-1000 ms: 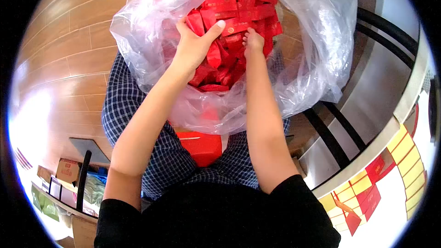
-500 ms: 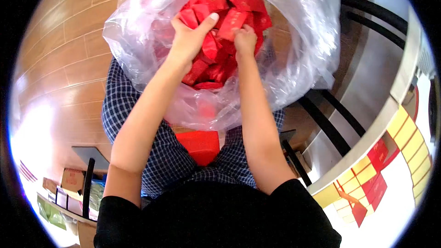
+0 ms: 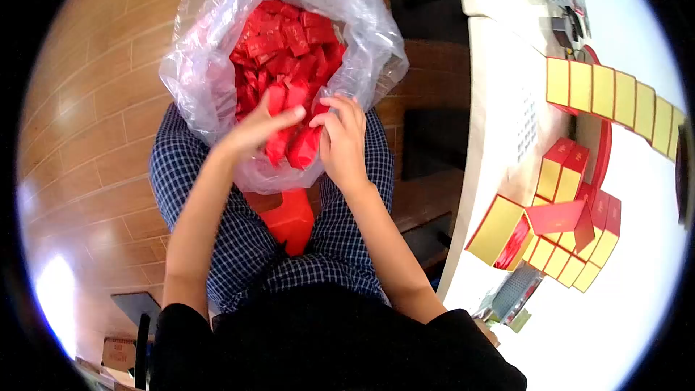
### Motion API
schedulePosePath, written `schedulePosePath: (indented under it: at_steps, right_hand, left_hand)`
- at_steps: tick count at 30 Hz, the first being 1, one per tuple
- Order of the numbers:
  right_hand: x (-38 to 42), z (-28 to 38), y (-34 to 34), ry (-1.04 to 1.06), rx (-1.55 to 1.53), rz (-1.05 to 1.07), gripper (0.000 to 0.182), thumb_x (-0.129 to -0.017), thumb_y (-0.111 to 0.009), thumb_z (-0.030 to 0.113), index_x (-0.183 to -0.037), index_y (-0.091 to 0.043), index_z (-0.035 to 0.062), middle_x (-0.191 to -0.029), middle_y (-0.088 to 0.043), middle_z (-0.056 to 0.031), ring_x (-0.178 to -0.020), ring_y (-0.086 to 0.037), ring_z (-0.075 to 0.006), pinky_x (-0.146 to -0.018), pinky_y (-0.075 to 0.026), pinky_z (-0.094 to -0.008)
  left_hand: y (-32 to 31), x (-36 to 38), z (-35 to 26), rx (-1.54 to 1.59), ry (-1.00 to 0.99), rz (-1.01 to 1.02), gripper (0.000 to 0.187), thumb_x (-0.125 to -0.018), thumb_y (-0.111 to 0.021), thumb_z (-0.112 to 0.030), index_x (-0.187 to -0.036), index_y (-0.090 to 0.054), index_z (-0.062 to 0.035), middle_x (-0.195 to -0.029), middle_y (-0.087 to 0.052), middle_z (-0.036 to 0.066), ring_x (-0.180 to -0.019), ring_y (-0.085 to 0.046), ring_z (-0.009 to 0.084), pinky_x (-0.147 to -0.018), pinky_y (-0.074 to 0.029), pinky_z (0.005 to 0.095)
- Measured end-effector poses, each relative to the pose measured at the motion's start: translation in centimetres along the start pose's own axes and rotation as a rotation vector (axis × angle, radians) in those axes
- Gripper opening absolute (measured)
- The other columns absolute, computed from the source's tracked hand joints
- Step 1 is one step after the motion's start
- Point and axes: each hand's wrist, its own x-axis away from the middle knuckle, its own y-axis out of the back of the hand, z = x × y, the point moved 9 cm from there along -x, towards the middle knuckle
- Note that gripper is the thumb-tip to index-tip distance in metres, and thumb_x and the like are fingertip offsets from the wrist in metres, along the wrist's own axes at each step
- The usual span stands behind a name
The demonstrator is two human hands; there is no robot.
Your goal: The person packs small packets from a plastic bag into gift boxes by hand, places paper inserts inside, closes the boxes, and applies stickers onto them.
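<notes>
A clear plastic bag stands open between the knees, filled with small shiny red packets. At its near side, my left hand is around a few upright red packets, thumb lying across them and fingertips partly hidden behind. Close by on the right, my right hand has its fingers curled at the edge of another red packet. Its palm side is hidden.
On the white table to the right are an open gold-lined box with red contents, several red-and-gold boxes and a row of gold boxes. A red object lies between the thighs. Dark chair parts stand beside the table.
The view has turned right, showing more of the table. Both hands have moved from the middle of the pile to the bag's near side, closer to my body.
</notes>
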Motion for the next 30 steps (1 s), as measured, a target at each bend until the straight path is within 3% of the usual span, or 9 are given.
schedulePosePath:
  at_steps: [3,5,8,12,13,17,19,24,30]
  right_hand:
    - [1.4,1.9,3.6,-0.023,-0.059,-0.105,0.023,-0.071,-0.059,-0.005,-0.091,-0.059,0.0049,-0.113,-0.055,-0.0156,-0.108,-0.052,-0.037,-0.095,-0.039,-0.0464]
    - [2.4,2.8,7.3,-0.029,0.004,-0.232,0.028,-0.08,-0.062,0.0,-0.107,-0.056,0.0048,-0.115,-0.055,-0.0168,-0.095,-0.056,-0.0327,-0.081,-0.046,-0.0395]
    - [5.6,0.5,10.6,-0.474,-0.345,-0.203,0.041,-0.086,-0.064,0.008,-0.122,-0.048,0.002,-0.098,-0.06,-0.016,-0.064,-0.057,-0.0236,-0.06,-0.047,-0.0304]
    - [9.2,-0.1,16.2,-0.601,-0.719,-0.06,0.042,-0.099,-0.047,0.031,-0.132,-0.045,0.0047,-0.106,-0.063,-0.0155,-0.091,-0.062,-0.0168,-0.077,-0.05,-0.0309]
    - [10.4,-0.4,17.6,-0.697,-0.861,0.001,0.044,-0.098,-0.05,0.028,-0.136,-0.043,0.0061,-0.113,-0.062,-0.015,-0.097,-0.06,-0.0169,-0.083,-0.048,-0.0303]
    - [14.2,-0.1,27.9,-0.419,-0.793,-0.24,0.051,-0.097,-0.054,0.023,-0.144,-0.037,0.0114,-0.125,-0.056,-0.0139,-0.102,-0.055,-0.0135,-0.089,-0.045,-0.0289]
    - [17.3,-0.9,33.0,-0.432,-0.558,-0.333,0.049,-0.096,-0.055,0.022,-0.141,-0.041,0.009,-0.118,-0.057,-0.0095,-0.095,-0.054,-0.0124,-0.088,-0.044,-0.0273]
    - [24.7,-4.3,44.6,-0.462,-0.524,-0.62,0.045,-0.097,-0.053,0.024,-0.138,-0.046,0.0096,-0.09,-0.05,0.0024,-0.08,-0.045,-0.0053,-0.075,-0.04,-0.0198]
    - [29.2,-13.1,49.4,-0.639,-0.609,-0.813,0.043,-0.097,-0.052,0.033,-0.134,-0.051,0.0119,-0.081,-0.049,0.0073,-0.063,-0.036,-0.0024,-0.052,-0.028,-0.018]
  left_hand:
    - [-5.5,3.8,-1.1,0.165,-0.075,0.048,0.075,-0.085,-0.072,-0.026,-0.141,-0.027,-0.0061,-0.128,-0.047,0.008,-0.118,-0.048,0.0163,-0.099,-0.041,0.0322]
    - [-8.5,6.3,-2.5,0.262,-0.126,0.058,0.073,-0.085,-0.071,-0.021,-0.141,-0.027,-0.0081,-0.127,-0.048,0.007,-0.116,-0.049,0.0161,-0.097,-0.042,0.0323]
    - [-12.7,8.9,-4.6,0.197,-0.25,0.07,0.078,-0.083,-0.072,-0.013,-0.144,-0.023,-0.0106,-0.128,-0.047,0.007,-0.117,-0.048,0.0171,-0.1,-0.04,0.0338]
    - [-20.5,12.4,-7.6,-0.056,-0.409,0.208,0.085,-0.08,-0.074,-0.01,-0.145,-0.019,-0.0104,-0.129,-0.046,0.011,-0.119,-0.047,0.019,-0.103,-0.038,0.0349]
    - [-22.6,13.0,-8.0,-0.187,-0.484,0.242,0.086,-0.08,-0.074,-0.011,-0.145,-0.019,-0.0101,-0.129,-0.045,0.012,-0.12,-0.047,0.0196,-0.103,-0.037,0.0352]
    - [-32.9,15.1,-8.5,-0.37,-0.614,0.458,0.082,-0.078,-0.076,-0.013,-0.141,-0.022,-0.0088,-0.132,-0.044,0.015,-0.123,-0.045,0.022,-0.104,-0.036,0.0365]
    - [-38.5,15.8,-8.2,-0.339,-0.651,0.569,0.08,-0.078,-0.076,-0.014,-0.138,-0.024,-0.0056,-0.131,-0.044,0.015,-0.123,-0.045,0.0233,-0.104,-0.037,0.0364]
    - [-52.8,17.2,-6.9,-0.445,-0.83,0.708,0.078,-0.078,-0.077,-0.02,-0.135,-0.028,-0.0048,-0.13,-0.042,0.018,-0.121,-0.046,0.0258,-0.101,-0.039,0.0367]
    - [-62.8,12.2,-3.1,-0.497,-0.815,0.729,0.071,-0.083,-0.071,-0.032,-0.133,-0.03,-0.0032,-0.133,-0.037,0.022,-0.124,-0.042,0.0317,-0.103,-0.036,0.0405]
